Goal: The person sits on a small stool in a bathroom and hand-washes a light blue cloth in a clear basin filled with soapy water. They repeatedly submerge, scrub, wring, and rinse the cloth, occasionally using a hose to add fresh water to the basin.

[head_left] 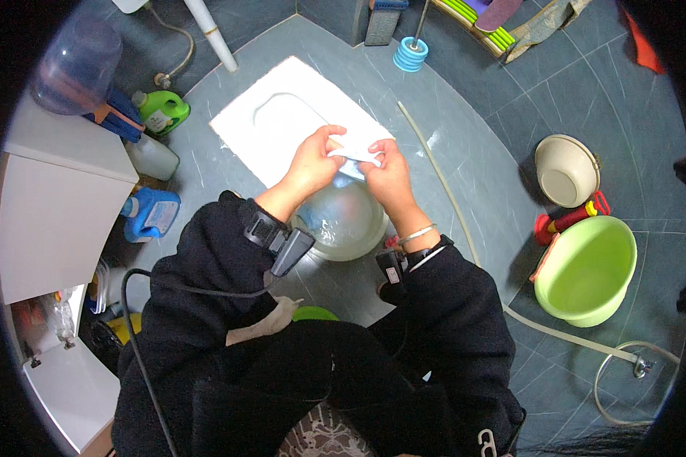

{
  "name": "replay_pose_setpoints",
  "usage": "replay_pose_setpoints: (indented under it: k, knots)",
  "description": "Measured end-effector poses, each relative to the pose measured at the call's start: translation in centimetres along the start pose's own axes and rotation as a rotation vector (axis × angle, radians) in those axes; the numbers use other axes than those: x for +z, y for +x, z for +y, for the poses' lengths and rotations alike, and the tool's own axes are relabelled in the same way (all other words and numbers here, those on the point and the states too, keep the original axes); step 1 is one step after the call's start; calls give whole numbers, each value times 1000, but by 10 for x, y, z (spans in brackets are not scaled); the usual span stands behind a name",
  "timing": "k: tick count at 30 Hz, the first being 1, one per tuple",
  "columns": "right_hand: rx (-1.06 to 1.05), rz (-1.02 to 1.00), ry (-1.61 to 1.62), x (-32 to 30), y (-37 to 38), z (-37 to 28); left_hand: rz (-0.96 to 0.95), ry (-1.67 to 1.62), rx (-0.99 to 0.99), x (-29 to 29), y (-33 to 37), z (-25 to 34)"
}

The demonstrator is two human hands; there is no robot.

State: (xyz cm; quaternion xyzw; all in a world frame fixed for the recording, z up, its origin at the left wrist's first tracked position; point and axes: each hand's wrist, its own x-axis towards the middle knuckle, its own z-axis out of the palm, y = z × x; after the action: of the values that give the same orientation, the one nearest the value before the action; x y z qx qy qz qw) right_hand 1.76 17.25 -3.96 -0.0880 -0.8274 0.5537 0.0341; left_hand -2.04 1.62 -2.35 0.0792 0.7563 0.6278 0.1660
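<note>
Black sleeves point(461, 327) lay nearest the camera. The left hand point(312, 161) and right hand point(389, 175) pinched opposite ends of a white cloth point(356, 154), neither hand nearer; its long axis ran roughly left to right, at the far edge of a translucent basin point(376, 240).

Veined grey floor point(453, 263) spreads beneath; tiled grey wall point(617, 99) at 2 o'clock, pale cabinet point(61, 221) at 9, white pipe point(209, 34) at 11.

Basin point(344, 254) contents point(341, 206) v. blurry, can't ID.
</note>
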Motion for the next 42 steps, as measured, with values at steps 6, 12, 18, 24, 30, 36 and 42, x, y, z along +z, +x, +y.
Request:
replay_pose_setpoints:
  k: [6, 12, 18, 24, 30, 36, 42]
  knots:
    - [107, 158, -9, 0, 10, 10, -293, -651, -237, -1, -5, 6]
    - [177, -234, 718, -2, 3, -4, 103, 287, 15, -3, 4, 3]
    - [230, -480, 1061, -9, -2, -21, 165, 537, 219, -5, 8, -9]
    - [14, -164, 351, -3, -2, -16, 33, 237, 177, -2, 8, -12]
    - [12, 155, -298, -1, 7, 0, -140, -435, -120, 15, -6, -2]
    - [192, 47, 347, 0, 12, 5, -168, -171, -3, 10, -2, 0]
    - [112, -19, 806, 4, 4, -2, 159, 448, 129, 8, 4, -4]
